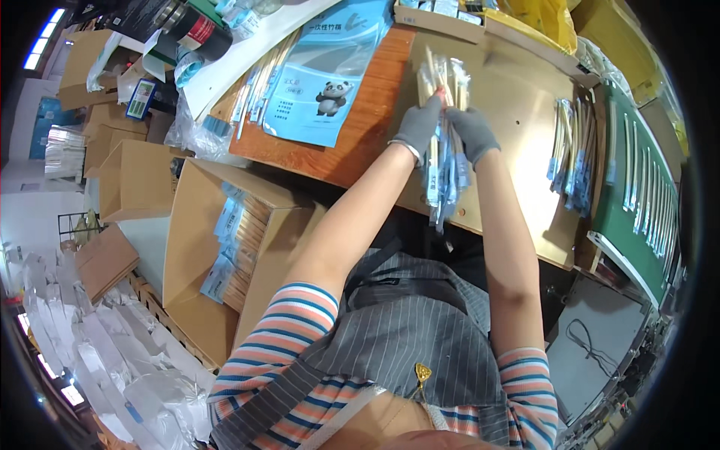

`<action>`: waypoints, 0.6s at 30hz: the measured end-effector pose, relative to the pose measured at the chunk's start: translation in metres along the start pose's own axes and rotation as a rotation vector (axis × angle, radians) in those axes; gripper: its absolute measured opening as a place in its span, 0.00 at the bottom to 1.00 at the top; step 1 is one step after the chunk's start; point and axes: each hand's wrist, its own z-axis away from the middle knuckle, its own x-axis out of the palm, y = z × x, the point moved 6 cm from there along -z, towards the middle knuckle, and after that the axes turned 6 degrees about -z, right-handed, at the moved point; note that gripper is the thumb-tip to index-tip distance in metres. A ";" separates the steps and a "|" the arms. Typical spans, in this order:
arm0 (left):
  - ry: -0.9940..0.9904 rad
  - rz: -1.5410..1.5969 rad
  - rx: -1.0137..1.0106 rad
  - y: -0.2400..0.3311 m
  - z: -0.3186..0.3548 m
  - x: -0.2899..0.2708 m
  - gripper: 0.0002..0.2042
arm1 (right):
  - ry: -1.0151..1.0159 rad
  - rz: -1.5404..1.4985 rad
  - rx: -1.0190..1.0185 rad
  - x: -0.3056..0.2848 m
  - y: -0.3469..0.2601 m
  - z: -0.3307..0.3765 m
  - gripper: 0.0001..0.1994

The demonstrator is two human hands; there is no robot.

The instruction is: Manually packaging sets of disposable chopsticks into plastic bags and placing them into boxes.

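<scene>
Both my hands wear grey gloves and grip one bundle of wrapped chopsticks (445, 174) over the worktable. My left hand (417, 127) closes on the bundle's left side, my right hand (472, 133) on its right. The bundle stands roughly lengthwise, bare-looking ends away from me and blue printed ends toward me, past the table edge. To the right, more wrapped chopsticks (573, 154) lie in a loose pile on the metal sheet (517, 180). Left of my hands is a flat blue plastic bag (319, 82) with a panda picture, and further chopsticks (262, 79) sit beside it.
A green conveyor belt (637, 169) carrying a row of wrapped chopsticks runs along the right. An open cardboard box (189, 225) with packed chopsticks (244, 244) stands at my left. A black thermos (196, 31) and a small carton (442, 21) are at the back.
</scene>
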 end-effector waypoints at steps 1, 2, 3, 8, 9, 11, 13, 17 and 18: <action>-0.026 -0.003 0.002 0.002 0.001 0.009 0.34 | 0.026 -0.002 -0.004 -0.011 0.002 -0.004 0.20; -0.083 0.038 -0.023 0.007 0.011 0.018 0.33 | -0.011 -0.063 0.032 -0.022 0.010 -0.007 0.19; -0.139 0.077 -0.048 0.011 0.022 0.028 0.31 | -0.050 -0.126 0.065 -0.032 0.016 -0.011 0.19; -0.235 0.238 0.527 0.088 0.063 0.029 0.26 | -0.040 -0.355 -0.299 -0.019 -0.067 0.043 0.20; -0.243 0.242 0.517 0.098 0.070 0.025 0.26 | -0.116 -0.358 -0.444 -0.018 -0.092 0.064 0.22; -0.391 -0.071 0.644 0.119 0.083 0.031 0.34 | -0.185 -0.354 -0.598 -0.027 -0.116 0.087 0.24; -0.439 -0.061 0.778 0.112 0.078 0.037 0.47 | -0.473 -0.141 -0.390 -0.029 -0.111 0.093 0.30; -0.509 -0.009 0.721 0.103 0.086 0.040 0.59 | -0.289 -0.112 -0.647 -0.043 -0.105 0.102 0.51; -0.546 -0.054 0.636 0.097 0.083 0.046 0.56 | -0.336 -0.132 -0.703 -0.039 -0.103 0.102 0.55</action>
